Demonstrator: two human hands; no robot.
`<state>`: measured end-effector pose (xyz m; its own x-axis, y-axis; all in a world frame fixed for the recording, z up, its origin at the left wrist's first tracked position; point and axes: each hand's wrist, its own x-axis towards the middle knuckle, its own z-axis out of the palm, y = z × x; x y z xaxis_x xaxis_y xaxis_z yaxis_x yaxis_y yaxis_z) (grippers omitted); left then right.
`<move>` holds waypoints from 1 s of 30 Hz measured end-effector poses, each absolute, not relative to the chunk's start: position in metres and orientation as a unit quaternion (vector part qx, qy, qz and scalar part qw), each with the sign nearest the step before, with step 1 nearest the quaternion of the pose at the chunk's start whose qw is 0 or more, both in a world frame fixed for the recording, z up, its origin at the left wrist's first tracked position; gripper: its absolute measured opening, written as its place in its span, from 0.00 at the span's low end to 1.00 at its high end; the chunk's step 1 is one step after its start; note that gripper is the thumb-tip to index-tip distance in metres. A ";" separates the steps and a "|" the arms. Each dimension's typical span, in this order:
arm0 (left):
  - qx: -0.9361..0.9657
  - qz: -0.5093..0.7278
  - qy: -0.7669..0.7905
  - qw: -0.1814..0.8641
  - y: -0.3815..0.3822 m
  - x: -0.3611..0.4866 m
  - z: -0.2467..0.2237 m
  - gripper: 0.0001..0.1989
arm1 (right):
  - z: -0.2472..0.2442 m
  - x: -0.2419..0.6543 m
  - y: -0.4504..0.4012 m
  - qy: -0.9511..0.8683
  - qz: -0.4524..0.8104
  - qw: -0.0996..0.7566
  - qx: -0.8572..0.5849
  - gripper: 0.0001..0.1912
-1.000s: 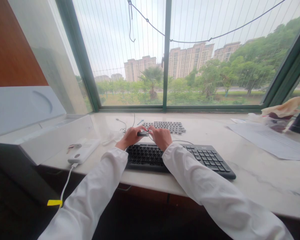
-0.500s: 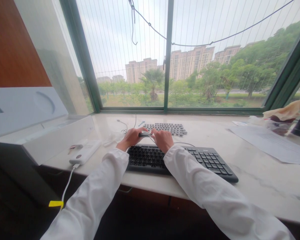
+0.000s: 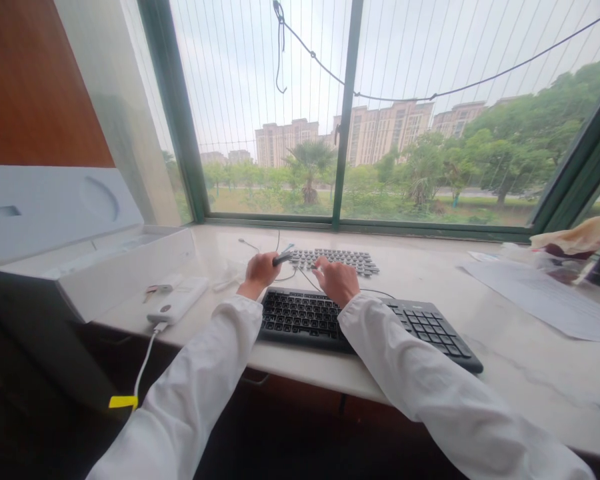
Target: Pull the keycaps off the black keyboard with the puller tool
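Closed around a small dark-handled tool (image 3: 281, 259) is my left hand (image 3: 260, 272); the tool's lighter tip points right, and its exact kind is unclear. My right hand (image 3: 338, 280) is pinched, with a tiny pale thing at its fingertips that I cannot make out. Both hands are over the back edge of a black keyboard (image 3: 305, 313). Its main block shows bare key sockets, while the number pad at right has its keys on. Behind my hands, loose keycaps (image 3: 353, 259) lie in rows on the white tabletop.
A white open box (image 3: 125, 267) stands at left. Beside it are a white power bank (image 3: 177, 303) with a plugged cable and a key (image 3: 155, 290). Thin cables lie behind the keyboard. Papers (image 3: 540, 293) and a plastic bag (image 3: 555, 257) are at right, below the window.
My hands have moved apart: the left keeps the dark tool, its tip now raised, and the right has come away from it with pinched fingers. The view has shifted slightly.
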<state>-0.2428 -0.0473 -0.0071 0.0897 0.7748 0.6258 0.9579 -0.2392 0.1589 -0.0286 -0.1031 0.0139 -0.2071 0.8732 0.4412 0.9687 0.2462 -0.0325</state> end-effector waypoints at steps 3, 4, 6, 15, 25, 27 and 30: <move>-0.717 -0.318 -0.604 0.138 -0.047 -0.246 -0.010 0.12 | 0.014 -0.024 -0.101 -0.758 -0.127 0.196 -0.609 0.15; -0.718 -0.320 -0.604 0.133 -0.047 -0.247 -0.010 0.13 | 0.014 -0.023 -0.100 -0.755 -0.127 0.200 -0.612 0.15; -0.717 -0.323 -0.605 0.127 -0.046 -0.249 -0.011 0.13 | 0.016 -0.020 -0.100 -0.750 -0.126 0.206 -0.616 0.16; -0.698 -0.342 -0.613 0.143 -0.039 -0.253 -0.015 0.15 | 0.058 -0.002 -0.042 -0.814 -0.160 0.108 -0.547 0.15; -0.709 -0.338 -0.603 0.140 -0.031 -0.253 -0.023 0.16 | 0.042 -0.020 0.077 -0.750 -0.089 0.075 -0.651 0.14; -0.710 -0.336 -0.603 0.137 -0.031 -0.252 -0.023 0.16 | 0.034 -0.026 0.091 -0.749 -0.085 0.075 -0.653 0.14; -0.709 -0.332 -0.608 0.132 -0.031 -0.250 -0.023 0.15 | 0.027 -0.032 0.108 -0.748 -0.079 0.074 -0.655 0.15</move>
<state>-0.2504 -0.0309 -0.0228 0.0408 0.7744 0.6313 0.9495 -0.2268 0.2168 -0.0318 0.1084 0.0269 -0.1309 0.9680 0.2139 0.9914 0.1294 0.0209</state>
